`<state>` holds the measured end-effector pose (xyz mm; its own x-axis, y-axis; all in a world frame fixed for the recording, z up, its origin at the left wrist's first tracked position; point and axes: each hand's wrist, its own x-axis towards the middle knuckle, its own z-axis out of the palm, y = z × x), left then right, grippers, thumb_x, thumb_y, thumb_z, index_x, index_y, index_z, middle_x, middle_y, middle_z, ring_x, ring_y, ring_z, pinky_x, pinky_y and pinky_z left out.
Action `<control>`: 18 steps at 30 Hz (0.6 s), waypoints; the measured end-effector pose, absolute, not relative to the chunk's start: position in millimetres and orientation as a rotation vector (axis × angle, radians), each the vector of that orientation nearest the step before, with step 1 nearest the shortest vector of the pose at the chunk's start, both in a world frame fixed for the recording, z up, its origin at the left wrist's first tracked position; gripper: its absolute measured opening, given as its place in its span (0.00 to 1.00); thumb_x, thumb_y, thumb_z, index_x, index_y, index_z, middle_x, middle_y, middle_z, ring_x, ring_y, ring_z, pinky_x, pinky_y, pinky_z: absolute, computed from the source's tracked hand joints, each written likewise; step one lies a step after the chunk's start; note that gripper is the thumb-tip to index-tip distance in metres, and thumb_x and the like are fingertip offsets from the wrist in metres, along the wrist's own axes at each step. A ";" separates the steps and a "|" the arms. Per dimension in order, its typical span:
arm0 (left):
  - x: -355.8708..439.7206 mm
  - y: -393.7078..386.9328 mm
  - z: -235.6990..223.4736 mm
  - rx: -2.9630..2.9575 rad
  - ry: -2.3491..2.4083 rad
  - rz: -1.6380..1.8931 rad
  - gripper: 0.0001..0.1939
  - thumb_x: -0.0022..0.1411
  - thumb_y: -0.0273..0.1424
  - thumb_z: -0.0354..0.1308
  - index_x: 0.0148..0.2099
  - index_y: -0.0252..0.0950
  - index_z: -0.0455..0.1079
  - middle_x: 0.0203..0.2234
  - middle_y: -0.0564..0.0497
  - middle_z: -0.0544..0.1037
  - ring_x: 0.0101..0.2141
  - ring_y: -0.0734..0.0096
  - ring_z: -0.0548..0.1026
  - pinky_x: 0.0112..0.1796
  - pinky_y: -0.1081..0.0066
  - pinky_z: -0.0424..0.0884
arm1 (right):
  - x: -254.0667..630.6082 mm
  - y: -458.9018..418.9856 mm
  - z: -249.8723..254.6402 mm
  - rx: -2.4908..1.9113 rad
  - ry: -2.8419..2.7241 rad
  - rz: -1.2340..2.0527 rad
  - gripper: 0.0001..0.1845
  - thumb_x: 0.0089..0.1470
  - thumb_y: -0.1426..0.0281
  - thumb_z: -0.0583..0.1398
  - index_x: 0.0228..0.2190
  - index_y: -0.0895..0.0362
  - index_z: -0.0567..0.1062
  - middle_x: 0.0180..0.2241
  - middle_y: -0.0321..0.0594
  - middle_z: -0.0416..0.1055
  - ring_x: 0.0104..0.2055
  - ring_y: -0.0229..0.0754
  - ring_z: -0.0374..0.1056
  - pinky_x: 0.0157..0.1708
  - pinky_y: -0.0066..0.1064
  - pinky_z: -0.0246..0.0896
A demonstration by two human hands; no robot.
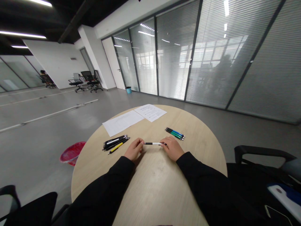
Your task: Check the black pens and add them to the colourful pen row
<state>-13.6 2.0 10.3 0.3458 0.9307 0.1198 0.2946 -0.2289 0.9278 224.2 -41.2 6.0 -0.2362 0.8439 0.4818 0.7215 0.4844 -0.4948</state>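
Note:
A black-and-white pen [152, 143] lies level between my two hands, just above or on the tabletop; the gap, if any, is hard to judge. My left hand [135, 148] pinches its black end with thumb and fingertips. The white end, with the clip, is gripped by my right hand [172, 147]. To the left of my left hand sits a loose pile of mostly black pens [114, 142], with a yellow pen [115, 148] along its near side. Beyond my right hand, several blue and green pens [175, 133] lie side by side.
The round wooden table [155, 182] carries two printed sheets, a left one [123, 122] and a right one [150, 113], at its far side. A red basin [72, 152] stands on the floor at left. A black chair [261, 153] is at right.

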 end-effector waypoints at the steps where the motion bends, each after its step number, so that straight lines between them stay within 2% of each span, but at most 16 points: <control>1: -13.6 1.3 11.9 1.755 1.154 0.872 0.19 0.63 0.46 0.49 0.31 0.36 0.62 0.18 0.58 0.62 0.19 0.76 0.61 0.23 0.74 0.58 | 224.1 -41.1 5.9 -1.286 -2.013 0.216 0.05 0.58 0.74 0.59 0.34 0.57 0.76 0.32 0.41 0.72 0.38 0.43 0.63 0.41 0.33 0.56; 4: -13.7 -0.7 16.4 1.833 1.255 0.802 0.24 0.64 0.49 0.44 0.24 0.37 0.60 0.15 0.57 0.61 0.18 0.75 0.59 0.23 0.73 0.55 | 223.9 -41.4 5.7 -1.280 -2.020 0.218 0.05 0.59 0.74 0.59 0.34 0.57 0.76 0.32 0.41 0.72 0.39 0.43 0.63 0.41 0.33 0.56; 7: -14.1 -1.8 19.3 1.878 1.217 0.770 0.25 0.63 0.50 0.46 0.23 0.37 0.58 0.14 0.57 0.62 0.18 0.75 0.60 0.24 0.72 0.56 | 224.1 -41.8 5.9 -1.279 -2.024 0.222 0.05 0.59 0.73 0.58 0.34 0.57 0.76 0.33 0.41 0.72 0.39 0.43 0.63 0.41 0.34 0.56; 12: -15.6 0.5 15.5 1.831 1.085 0.807 0.19 0.61 0.47 0.52 0.27 0.36 0.60 0.18 0.57 0.64 0.21 0.75 0.61 0.26 0.73 0.58 | 225.0 -41.8 6.1 -1.294 -2.017 0.215 0.05 0.59 0.74 0.59 0.34 0.57 0.76 0.33 0.41 0.72 0.39 0.43 0.63 0.42 0.34 0.56; 18: -16.5 6.7 2.1 1.748 0.893 0.891 0.12 0.56 0.36 0.59 0.37 0.37 0.60 0.24 0.58 0.62 0.24 0.77 0.61 0.26 0.75 0.58 | 225.0 -40.2 3.7 -1.298 -2.025 0.209 0.05 0.58 0.73 0.59 0.34 0.57 0.76 0.33 0.41 0.72 0.39 0.43 0.63 0.41 0.33 0.56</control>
